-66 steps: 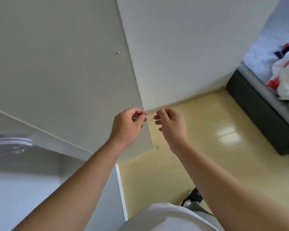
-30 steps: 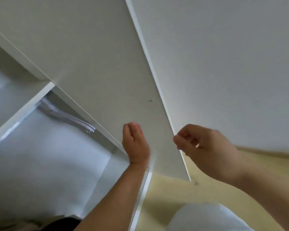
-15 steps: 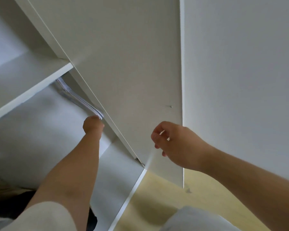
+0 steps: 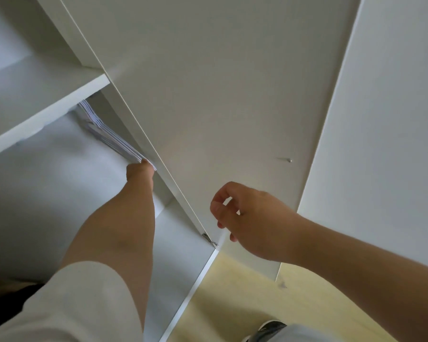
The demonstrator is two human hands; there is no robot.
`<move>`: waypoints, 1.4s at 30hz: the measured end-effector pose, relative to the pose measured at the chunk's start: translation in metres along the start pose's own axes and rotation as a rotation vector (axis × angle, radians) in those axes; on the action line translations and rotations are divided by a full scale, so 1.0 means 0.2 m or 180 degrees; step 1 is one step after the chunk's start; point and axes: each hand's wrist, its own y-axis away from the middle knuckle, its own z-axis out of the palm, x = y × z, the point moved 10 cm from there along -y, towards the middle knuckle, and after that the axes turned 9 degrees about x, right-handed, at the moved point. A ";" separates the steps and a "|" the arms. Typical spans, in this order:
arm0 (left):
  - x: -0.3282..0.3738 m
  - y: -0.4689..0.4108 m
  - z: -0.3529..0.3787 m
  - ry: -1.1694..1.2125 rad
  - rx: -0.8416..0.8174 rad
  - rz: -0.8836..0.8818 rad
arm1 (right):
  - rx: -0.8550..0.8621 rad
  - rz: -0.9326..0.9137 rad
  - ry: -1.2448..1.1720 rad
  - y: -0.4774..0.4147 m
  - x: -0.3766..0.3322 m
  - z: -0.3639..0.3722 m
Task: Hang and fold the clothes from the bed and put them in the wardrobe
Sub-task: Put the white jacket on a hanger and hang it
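White wardrobe stands open, with a bundle of white hangers under its shelf. Of the hands, the left hand touches the hangers' near end, grip unclear. The right hand is loosely curled and empty beside the door.

Left hand outstretched, perhaps gripping; right hand loosely curled

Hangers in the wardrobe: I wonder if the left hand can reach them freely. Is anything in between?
Nothing visible. The left hand is at the near end of the hangers, under the shelf; the open door stands to its right, beside the reach, not across it.
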 end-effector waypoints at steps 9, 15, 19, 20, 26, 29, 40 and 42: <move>-0.01 -0.17 0.09 0.1435 -0.0335 -0.0286 | 0.0152 0.0058 -0.0202 -0.13 0.04 0.08; -0.01 -0.16 0.18 0.1537 -0.0874 -0.0353 | 0.0103 0.0092 -0.0176 -0.13 0.05 0.13; -0.02 -0.18 0.18 0.1383 -0.0897 -0.0147 | 0.0155 0.0097 -0.0226 -0.12 0.06 0.12; -0.02 -0.19 0.17 0.1360 -0.0822 -0.0076 | 0.0152 0.0094 -0.0223 -0.12 0.06 0.11; -0.08 -0.20 0.13 0.1856 -0.0718 -0.0539 | 0.0120 0.0083 -0.0423 -0.12 0.04 0.10; -0.06 -0.20 0.10 0.1784 -0.0615 -0.0505 | 0.0105 0.0041 -0.0458 -0.12 0.02 0.10; -0.01 -0.29 0.21 0.1301 -0.0565 -0.0126 | 0.0092 0.0065 -0.0514 -0.19 0.02 0.11; 0.01 -0.32 0.23 0.1128 -0.0553 0.0115 | 0.0117 0.0129 -0.0566 -0.20 0.04 0.10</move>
